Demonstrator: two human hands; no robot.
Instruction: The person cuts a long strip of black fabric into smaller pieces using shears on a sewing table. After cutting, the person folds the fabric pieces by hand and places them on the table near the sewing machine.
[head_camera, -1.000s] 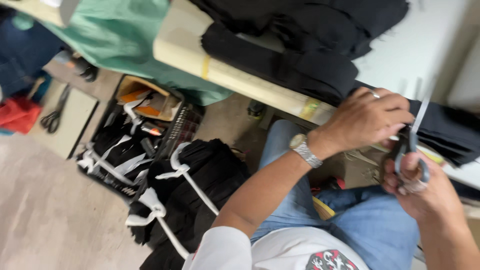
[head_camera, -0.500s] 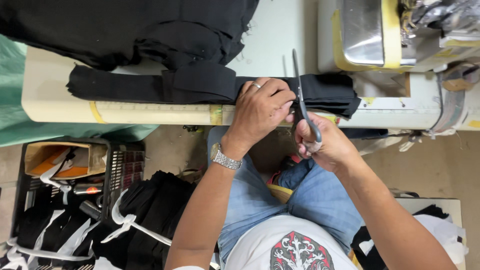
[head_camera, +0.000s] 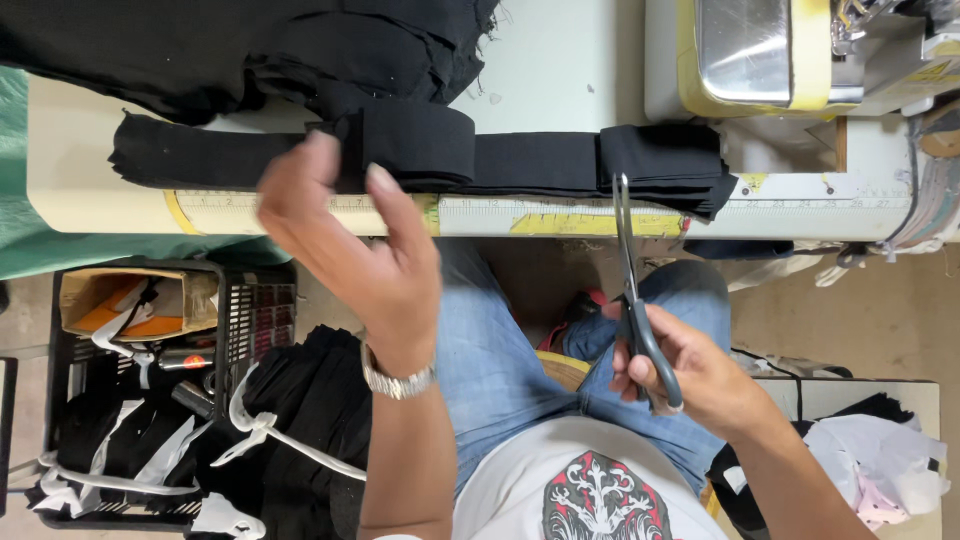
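The scissors (head_camera: 640, 310) are in my right hand (head_camera: 690, 375), my fingers through the dark handles. Their long metal blades are nearly closed and point away from me, tips reaching the worktop's (head_camera: 560, 70) near edge. There they meet the black strip (head_camera: 530, 162), a long folded band of cloth lying flat along the edge, doubled into thicker layers at its right end. My left hand (head_camera: 360, 265) hovers open just before the strip, holding nothing.

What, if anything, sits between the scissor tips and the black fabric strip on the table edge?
Nothing visible. The scissors in the right hand point up at the black fabric strip, tips at its lower edge. The left hand is raised off to the side.
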